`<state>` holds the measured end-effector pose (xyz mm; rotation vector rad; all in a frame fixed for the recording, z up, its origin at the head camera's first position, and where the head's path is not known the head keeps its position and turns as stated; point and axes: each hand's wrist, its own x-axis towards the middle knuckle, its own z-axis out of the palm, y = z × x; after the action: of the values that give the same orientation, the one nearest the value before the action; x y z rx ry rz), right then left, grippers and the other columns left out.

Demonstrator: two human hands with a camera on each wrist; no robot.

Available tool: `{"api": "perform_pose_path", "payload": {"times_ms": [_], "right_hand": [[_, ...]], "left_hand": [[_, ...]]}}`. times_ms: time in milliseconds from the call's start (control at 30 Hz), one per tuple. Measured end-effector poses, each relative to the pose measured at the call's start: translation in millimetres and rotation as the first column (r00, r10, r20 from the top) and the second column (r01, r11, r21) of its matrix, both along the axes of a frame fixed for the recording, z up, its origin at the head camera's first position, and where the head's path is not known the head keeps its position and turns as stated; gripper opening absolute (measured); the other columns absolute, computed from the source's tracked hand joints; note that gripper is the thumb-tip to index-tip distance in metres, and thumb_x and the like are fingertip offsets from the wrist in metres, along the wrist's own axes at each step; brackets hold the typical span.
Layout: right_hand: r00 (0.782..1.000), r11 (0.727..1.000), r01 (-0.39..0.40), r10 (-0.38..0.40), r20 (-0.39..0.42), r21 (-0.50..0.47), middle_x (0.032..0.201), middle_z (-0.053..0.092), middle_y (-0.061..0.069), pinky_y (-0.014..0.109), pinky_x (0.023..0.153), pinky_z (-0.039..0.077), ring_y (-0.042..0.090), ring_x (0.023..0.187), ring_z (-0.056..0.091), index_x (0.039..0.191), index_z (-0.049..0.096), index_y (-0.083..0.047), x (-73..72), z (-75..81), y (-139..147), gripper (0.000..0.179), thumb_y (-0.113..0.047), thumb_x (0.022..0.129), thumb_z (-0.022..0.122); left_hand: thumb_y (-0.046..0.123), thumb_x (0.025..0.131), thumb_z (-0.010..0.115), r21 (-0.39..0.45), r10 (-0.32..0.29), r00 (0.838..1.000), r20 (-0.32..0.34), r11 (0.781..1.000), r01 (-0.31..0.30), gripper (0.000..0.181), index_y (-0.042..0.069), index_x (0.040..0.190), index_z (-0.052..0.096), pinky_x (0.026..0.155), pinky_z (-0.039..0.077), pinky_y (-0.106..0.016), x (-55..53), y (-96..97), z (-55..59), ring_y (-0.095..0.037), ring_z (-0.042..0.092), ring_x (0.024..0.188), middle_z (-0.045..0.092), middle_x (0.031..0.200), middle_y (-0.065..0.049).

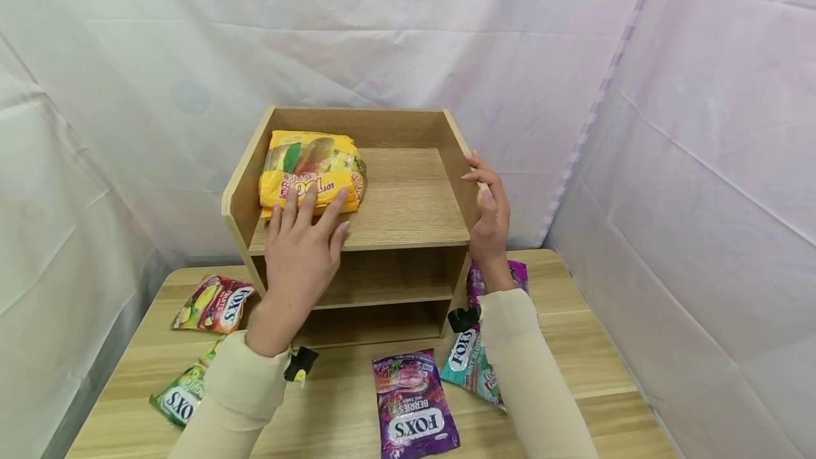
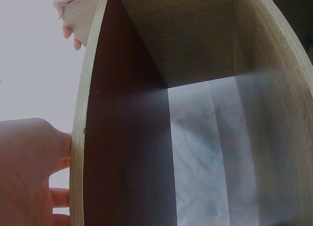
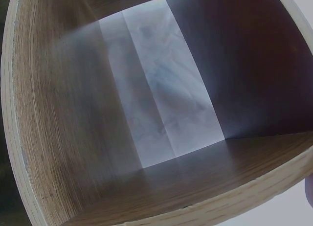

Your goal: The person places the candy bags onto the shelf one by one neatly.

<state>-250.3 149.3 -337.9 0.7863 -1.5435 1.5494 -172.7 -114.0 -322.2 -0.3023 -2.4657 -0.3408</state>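
A light wood shelf unit (image 1: 414, 197) stands on the table, with a yellow candy bag (image 1: 312, 158) bearing a mango picture lying at the left of its top. My left hand (image 1: 299, 253) rests on the bag's front edge with fingers extended. At the unit's right side, my right hand (image 1: 491, 214) grips the sloping side panel, its fingertips over the edge. The left wrist view shows the left hand (image 2: 29, 172) by the top board's front edge. In the right wrist view an open-backed compartment (image 3: 88, 113) fills most of the picture.
A purple candy bag (image 1: 414, 402) lies on the table (image 1: 331, 416) in front. Red (image 1: 213, 303) and green (image 1: 185, 388) bags lie at left; teal (image 1: 474, 363) and purple (image 1: 516, 275) ones are partly behind the right arm. White cloth (image 1: 395, 27) hangs behind and at both sides.
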Motion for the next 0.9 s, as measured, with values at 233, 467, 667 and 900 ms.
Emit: {"api": "perform_pose_path", "payload": {"times_ms": [233, 467, 667, 900], "right_hand": [[1.000, 1.000, -0.007, 0.007, 0.007, -0.006, 0.130, 0.051, 0.024, 0.046, 0.113, 0.022, 0.039, 0.134, 0.033, 0.102, 0.055, 0.008, 1.5, 0.3, -0.4, 0.036, -0.018, 0.094, 0.032], [1.000, 1.000, 0.001, -0.001, 0.014, -0.001, 0.127, 0.047, 0.036, 0.045, 0.112, 0.022, 0.045, 0.133, 0.032, 0.100, 0.051, 0.015, 18.7, 14.7, -4.5, 0.035, -0.011, 0.090, 0.029], [1.000, 1.000, -0.009, 0.009, 0.022, 0.007, 0.125, 0.044, 0.042, 0.045, 0.113, 0.022, 0.049, 0.132, 0.031, 0.099, 0.047, 0.021, 31.5, 26.0, -9.2, 0.034, -0.005, 0.088, 0.027], [1.000, 1.000, 0.007, -0.007, 0.011, 0.002, 0.128, 0.049, 0.031, 0.045, 0.113, 0.021, 0.033, 0.135, 0.035, 0.101, 0.053, 0.012, 16.2, 11.5, -2.8, 0.035, -0.011, 0.091, 0.029]], "left_hand": [[0.038, 0.098, 0.051, 0.002, 0.010, 0.999, 0.034, 1.000, -0.010, 0.049, 0.023, 0.144, 0.045, 0.113, 0.014, -0.055, -0.8, 0.9, 0.8, -0.043, 0.025, 0.138, 0.037, 0.147, -0.020], [0.040, 0.098, 0.049, 0.003, 0.008, 0.998, 0.058, 1.000, -0.009, 0.050, 0.024, 0.145, 0.044, 0.114, 0.012, -0.054, -0.9, 1.9, 1.4, -0.041, 0.023, 0.139, 0.035, 0.149, -0.019], [0.040, 0.099, 0.049, 0.008, 0.009, 0.997, 0.076, 1.000, -0.010, 0.050, 0.023, 0.145, 0.044, 0.115, 0.009, -0.052, -0.4, 1.4, 1.8, -0.041, 0.019, 0.140, 0.033, 0.150, -0.019], [0.039, 0.099, 0.047, 0.025, -0.013, 0.996, 0.090, 1.000, 0.011, 0.045, 0.024, 0.142, 0.049, 0.115, 0.007, -0.052, -1.2, 1.0, 1.8, -0.040, 0.016, 0.141, 0.031, 0.151, -0.018]]}}
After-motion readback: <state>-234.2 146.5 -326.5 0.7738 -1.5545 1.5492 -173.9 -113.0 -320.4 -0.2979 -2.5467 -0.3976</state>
